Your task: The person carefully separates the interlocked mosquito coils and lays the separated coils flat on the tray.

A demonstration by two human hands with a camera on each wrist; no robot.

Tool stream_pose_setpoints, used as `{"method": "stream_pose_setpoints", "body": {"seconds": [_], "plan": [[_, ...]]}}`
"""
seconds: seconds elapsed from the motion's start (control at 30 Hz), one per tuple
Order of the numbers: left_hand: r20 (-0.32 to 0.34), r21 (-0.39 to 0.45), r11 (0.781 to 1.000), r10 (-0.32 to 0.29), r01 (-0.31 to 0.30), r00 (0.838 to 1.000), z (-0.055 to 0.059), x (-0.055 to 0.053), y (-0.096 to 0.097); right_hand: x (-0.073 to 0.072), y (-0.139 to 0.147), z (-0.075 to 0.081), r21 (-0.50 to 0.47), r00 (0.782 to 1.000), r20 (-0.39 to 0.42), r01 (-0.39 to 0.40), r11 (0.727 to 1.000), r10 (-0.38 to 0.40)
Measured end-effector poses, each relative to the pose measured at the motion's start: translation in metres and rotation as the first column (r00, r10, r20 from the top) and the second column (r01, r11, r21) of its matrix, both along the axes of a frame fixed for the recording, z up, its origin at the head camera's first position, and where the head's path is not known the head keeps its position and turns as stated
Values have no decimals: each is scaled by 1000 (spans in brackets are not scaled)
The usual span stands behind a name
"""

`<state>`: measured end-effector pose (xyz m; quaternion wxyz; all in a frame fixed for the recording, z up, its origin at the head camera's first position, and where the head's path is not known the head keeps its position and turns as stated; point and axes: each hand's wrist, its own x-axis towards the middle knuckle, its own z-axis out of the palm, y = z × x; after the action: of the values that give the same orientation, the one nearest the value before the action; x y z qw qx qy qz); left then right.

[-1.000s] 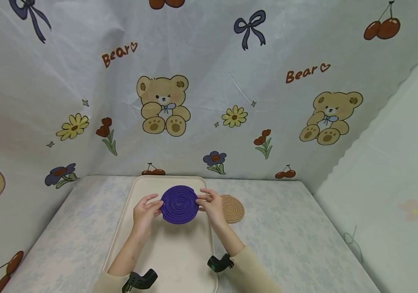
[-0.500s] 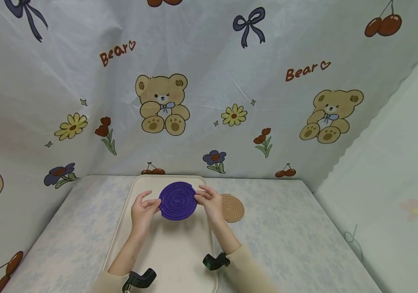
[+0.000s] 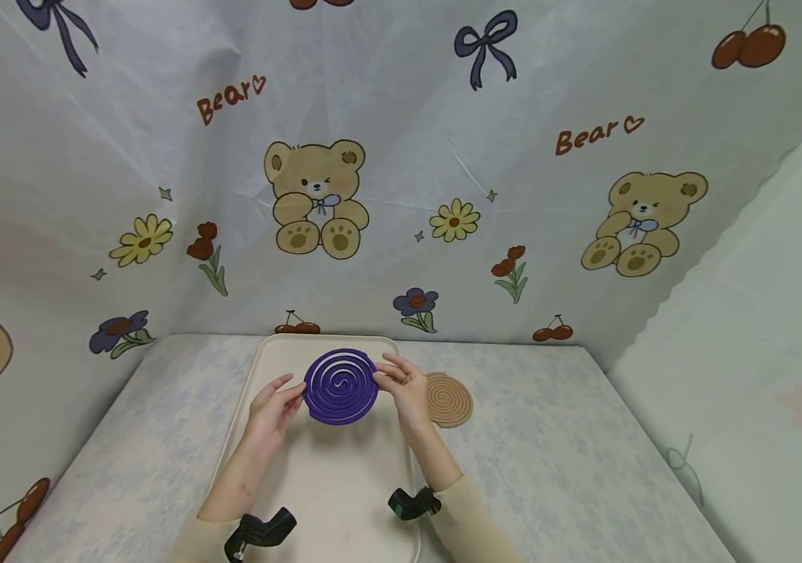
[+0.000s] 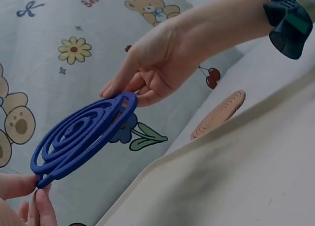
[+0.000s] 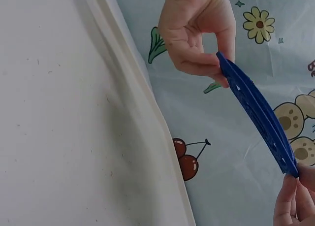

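Left hand (image 3: 270,410) and right hand (image 3: 406,395) pinch opposite edges of a purple coil (image 3: 341,396) above a tray (image 3: 348,496), 2 grips that probably steady its loops.

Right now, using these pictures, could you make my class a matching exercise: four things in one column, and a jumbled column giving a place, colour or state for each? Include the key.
Things
1. Purple spiral
2. Tan spiral
3. Tray
4. Teddy bears

Places, colours, states
A. Printed on the backdrop
B. Flat on the table, just to the person's right of the tray
C. Raised, pinched between the left hand and the right hand
D. Cream-coloured, with rounded corners

Right pairs: 1-C, 2-B, 3-D, 4-A
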<state>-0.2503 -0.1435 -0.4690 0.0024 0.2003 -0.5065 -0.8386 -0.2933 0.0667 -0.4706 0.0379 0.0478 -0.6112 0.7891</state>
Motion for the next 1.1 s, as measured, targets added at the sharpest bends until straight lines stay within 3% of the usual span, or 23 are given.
{"method": "stream_pose_setpoints", "body": {"seconds": [0.17,0.23,0.43,0.57,0.9,1.1], "plan": [[-68,-154,984,80,-90,994,-1,3,5,1,0,0,-4,1000,-20,-16,1000,16],[-114,-177,976,106,-125,988,-1,3,7,2,-1,2,4,1000,-7,-8,1000,8],[-220,-191,965,138,-181,966,-2,4,11,8,-1,10,-31,991,132,3,1000,1],[-252,-231,954,129,-189,959,-1,5,12,10,1,15,-96,978,208,4,995,16],[-155,-130,974,167,-188,974,-8,-1,2,10,0,13,-104,987,160,42,994,-25],[-103,-136,959,237,-249,966,-13,-5,-9,6,3,8,-149,974,216,101,984,-67]]}}
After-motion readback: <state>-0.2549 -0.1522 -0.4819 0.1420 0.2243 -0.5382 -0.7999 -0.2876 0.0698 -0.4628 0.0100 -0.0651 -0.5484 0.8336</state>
